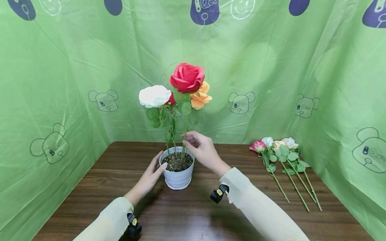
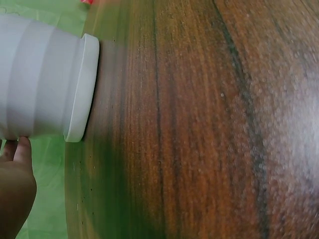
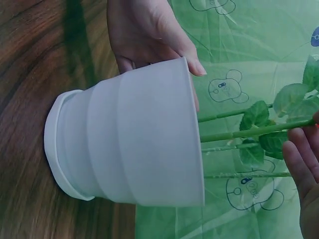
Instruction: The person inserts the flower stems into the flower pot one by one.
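A white ribbed flower pot (image 1: 178, 179) filled with dark soil (image 1: 177, 163) stands on a matching saucer. My left hand (image 1: 151, 172) holds its left side, thumb at the rim and fingers reaching round the wall. Above the soil, my right hand (image 1: 203, 150) pinches the green stem (image 3: 249, 132) of a large red rose (image 1: 187, 77) between thumb and fingers. The stem stands upright in the pot. A white rose (image 1: 154, 96), an orange rose (image 1: 201, 96) and a partly hidden red rose (image 1: 171, 99) rise from the same pot.
Several loose roses with pink, white and peach heads (image 1: 278, 144) lie on the right of the dark wooden table (image 1: 187, 214), their stems (image 1: 297, 190) pointing toward the front. A green printed cloth (image 1: 256, 60) hangs behind and along both sides.
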The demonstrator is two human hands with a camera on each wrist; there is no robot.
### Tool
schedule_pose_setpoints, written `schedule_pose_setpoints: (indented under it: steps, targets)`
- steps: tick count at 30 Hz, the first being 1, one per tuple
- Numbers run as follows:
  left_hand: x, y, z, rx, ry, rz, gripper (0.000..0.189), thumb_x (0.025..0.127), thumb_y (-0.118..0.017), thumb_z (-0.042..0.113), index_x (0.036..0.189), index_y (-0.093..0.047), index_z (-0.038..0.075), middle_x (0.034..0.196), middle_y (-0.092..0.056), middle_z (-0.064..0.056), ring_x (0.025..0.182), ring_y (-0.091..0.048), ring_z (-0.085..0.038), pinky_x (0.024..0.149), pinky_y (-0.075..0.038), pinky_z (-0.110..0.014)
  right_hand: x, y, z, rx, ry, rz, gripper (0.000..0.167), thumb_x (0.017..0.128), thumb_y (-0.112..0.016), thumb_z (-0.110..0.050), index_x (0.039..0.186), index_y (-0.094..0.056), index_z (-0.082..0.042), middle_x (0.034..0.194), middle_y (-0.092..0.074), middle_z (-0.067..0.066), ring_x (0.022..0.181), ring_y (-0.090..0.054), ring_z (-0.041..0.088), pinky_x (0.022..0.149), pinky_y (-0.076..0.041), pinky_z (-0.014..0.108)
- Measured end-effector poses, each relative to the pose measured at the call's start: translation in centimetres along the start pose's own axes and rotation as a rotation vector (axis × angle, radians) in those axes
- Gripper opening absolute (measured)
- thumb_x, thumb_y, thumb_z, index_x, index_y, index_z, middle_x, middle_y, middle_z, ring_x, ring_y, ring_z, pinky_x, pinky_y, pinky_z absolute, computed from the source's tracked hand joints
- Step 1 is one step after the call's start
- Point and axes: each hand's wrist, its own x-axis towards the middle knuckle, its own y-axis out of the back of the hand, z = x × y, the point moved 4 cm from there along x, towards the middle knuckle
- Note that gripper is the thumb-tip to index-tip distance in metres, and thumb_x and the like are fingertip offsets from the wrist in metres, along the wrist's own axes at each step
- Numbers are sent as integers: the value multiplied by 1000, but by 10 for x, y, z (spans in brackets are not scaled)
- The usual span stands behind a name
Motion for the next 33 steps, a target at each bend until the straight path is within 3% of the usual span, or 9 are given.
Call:
schedule_pose_setpoints:
  steps: [19,28,33]
  targets:
    - [1,0,-2,0,-12,1,62,107,-50,19,159,-19,7,158,-32,-23,142,-34,-36,114,-27,-47,9,-17,21,-82,-94,20,16,96,-68,-12,111,-70,-7,93,-72,1,77,-66,10,70,-56,27]
    - [0,-1,-1,-3,0,-1,62,107,-50,20,159,-19,7,158,-30,-22,143,-33,-36,114,-27,-47,10,-23,28,-91,-231,2,14,97,-68,-24,106,-72,-14,91,-70,-5,80,-64,9,72,-55,27]
    - [0,-1,-1,3,8,-5,62,107,-50,21,160,-18,9,159,-29,-22,144,-32,-35,115,-26,-48,10,-27,33,-109,-278,41,17,95,-72,-31,100,-72,-15,87,-71,-6,78,-64,9,70,-54,28]
